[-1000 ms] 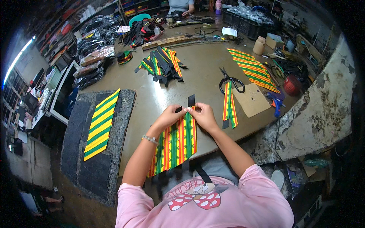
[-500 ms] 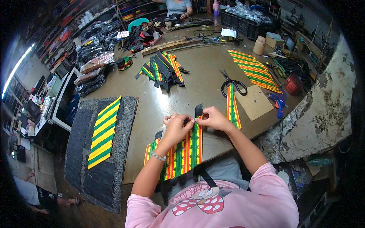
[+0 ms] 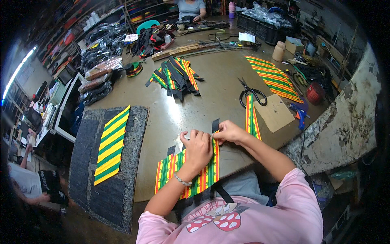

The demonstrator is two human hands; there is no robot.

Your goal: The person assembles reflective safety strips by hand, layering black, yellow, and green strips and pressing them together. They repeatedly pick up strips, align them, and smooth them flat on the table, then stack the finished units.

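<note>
The work looks to be partway along. A striped cloth panel [image 3: 165,175] in green, yellow and red lies at the near edge of the surface [image 3: 227,75], below the hands and partly covered by the left forearm; its strips look to be already side by side in one slanted piece. At its top right corner, the right hand [image 3: 230,132] pinches the edge with thumb and finger, just beside a black tab [image 3: 215,125]. The left hand [image 3: 198,149] is bent over the same edge, its fingertips meeting the right ones; its own back hides whether it grips anything. That right-hand edge seems the part not yet finished. Left over, as far as shows, are a loose patterned strip [image 3: 251,120] reaching to the scissors [image 3: 245,86] and a heap of strips [image 3: 178,77] farther back. Two other panels lie flat and seem further along: a yellow and green panel [image 3: 111,146] on a dark board [image 3: 83,162], and a red-edged panel [image 3: 274,78] at the far right.
</note>
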